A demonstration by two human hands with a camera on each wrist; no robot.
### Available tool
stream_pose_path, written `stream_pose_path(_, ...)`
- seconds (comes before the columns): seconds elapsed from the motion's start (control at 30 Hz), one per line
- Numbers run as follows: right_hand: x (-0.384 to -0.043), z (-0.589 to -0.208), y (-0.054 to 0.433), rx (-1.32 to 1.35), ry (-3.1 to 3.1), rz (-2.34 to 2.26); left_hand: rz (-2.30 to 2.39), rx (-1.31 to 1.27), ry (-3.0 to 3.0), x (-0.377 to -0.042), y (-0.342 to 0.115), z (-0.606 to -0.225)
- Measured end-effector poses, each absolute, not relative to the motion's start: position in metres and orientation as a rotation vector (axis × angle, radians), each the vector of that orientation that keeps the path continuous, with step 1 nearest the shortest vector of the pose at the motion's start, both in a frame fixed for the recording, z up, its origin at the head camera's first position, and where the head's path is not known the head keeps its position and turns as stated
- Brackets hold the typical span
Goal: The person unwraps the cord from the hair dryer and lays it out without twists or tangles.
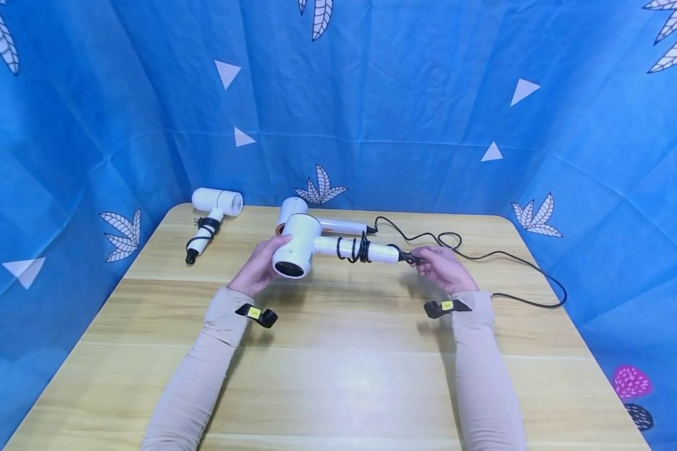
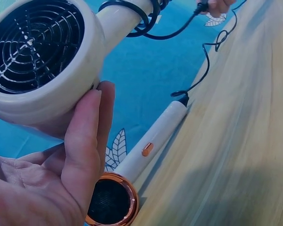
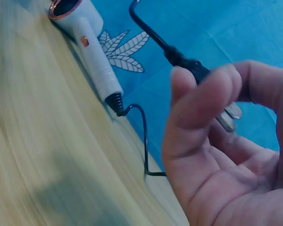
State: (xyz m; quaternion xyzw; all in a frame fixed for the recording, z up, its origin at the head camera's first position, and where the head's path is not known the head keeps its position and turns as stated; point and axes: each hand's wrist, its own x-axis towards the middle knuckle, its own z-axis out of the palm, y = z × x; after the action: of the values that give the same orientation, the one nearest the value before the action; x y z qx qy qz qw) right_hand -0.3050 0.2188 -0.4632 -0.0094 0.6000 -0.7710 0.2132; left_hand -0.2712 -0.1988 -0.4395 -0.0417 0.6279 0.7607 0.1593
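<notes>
A white hair dryer (image 1: 298, 245) is held above the table, its black cord (image 1: 363, 248) wound loosely around the handle. My left hand (image 1: 257, 266) grips it by the round head, thumb on top in the head view. In the left wrist view, fingers (image 2: 82, 141) support the head beside its black grille (image 2: 35, 47). My right hand (image 1: 442, 268) pinches the cord's black plug (image 3: 191, 66) between thumb and fingertips, near the handle's end. Metal prongs (image 3: 228, 117) stick out past the fingers in the right wrist view.
Behind the held one, a second white hair dryer (image 1: 341, 226) with a copper rim lies on the wooden table (image 1: 338, 388). Its loose black cord (image 1: 504, 253) trails right. A third white hair dryer (image 1: 205, 199), cord wrapped, lies back left. Blue curtains (image 1: 417, 94) enclose the table.
</notes>
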Motion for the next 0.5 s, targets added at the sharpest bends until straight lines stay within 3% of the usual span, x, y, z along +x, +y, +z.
stream_pose_path(0.5, -0.297, -0.428, 0.211, 0.002, 1.510, -2.459, 2.138, -0.142, 1.831, -0.275, -0.196, -0.445)
